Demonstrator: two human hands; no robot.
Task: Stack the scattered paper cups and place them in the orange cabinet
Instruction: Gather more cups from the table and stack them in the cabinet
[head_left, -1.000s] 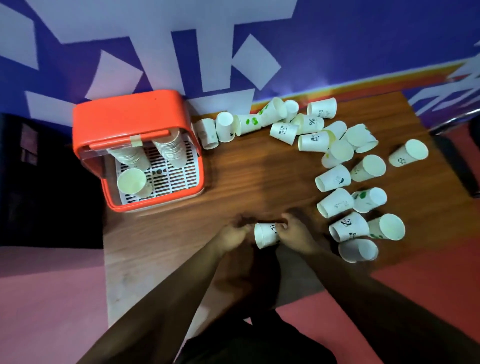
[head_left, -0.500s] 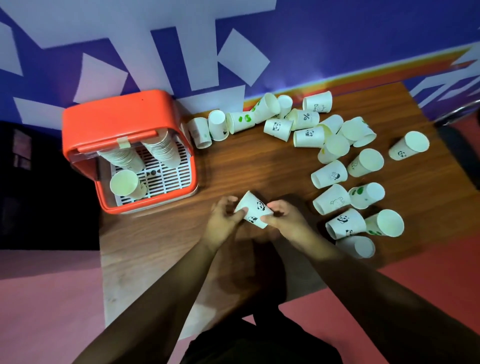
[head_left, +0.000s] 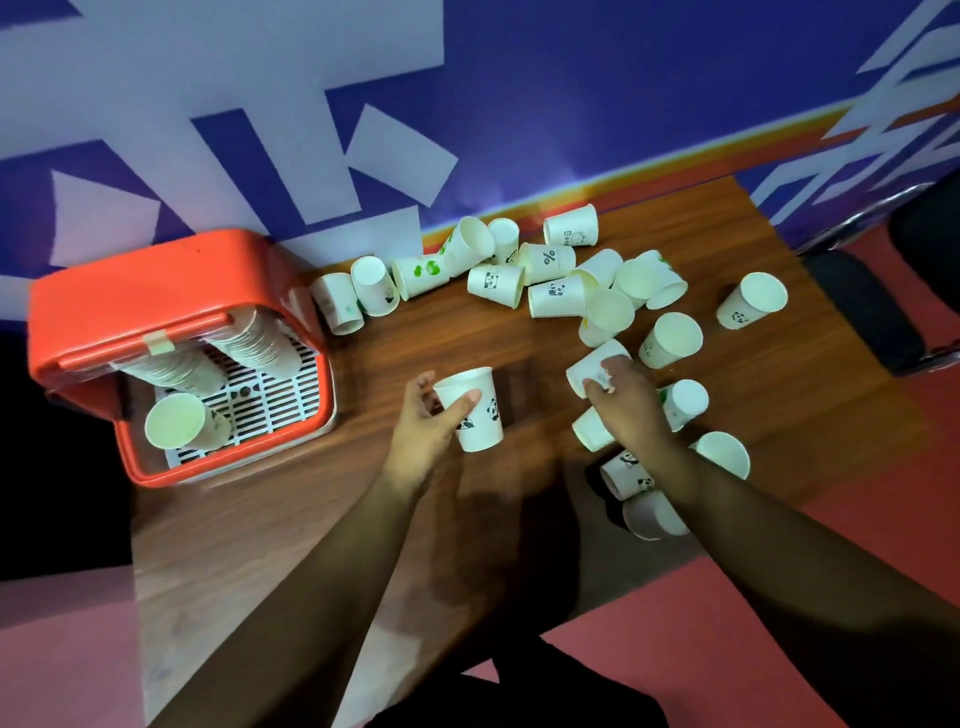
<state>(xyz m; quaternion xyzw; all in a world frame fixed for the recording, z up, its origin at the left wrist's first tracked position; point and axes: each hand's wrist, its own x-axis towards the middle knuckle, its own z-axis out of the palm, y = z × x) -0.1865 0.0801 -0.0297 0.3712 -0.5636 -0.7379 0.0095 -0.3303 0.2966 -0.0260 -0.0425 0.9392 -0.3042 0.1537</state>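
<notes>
Over the wooden table (head_left: 457, 338) you're gripping an upright panda cup (head_left: 470, 410) in your left hand (head_left: 423, 431), your right hand (head_left: 623, 400) curling over a lying cup (head_left: 589, 366) among the scatter, and this featherlight, crushable paper is probably asking for a gentle sidewall hold.

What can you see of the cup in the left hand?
The paper cup is white, with black panda prints on its side. It is roughly upright, rim uppermost, over the wooden table between the orange cabinet and the scattered cups. The left hand grips it, thumb across the front, fingers behind. Whether its base touches the table is unclear.
</notes>
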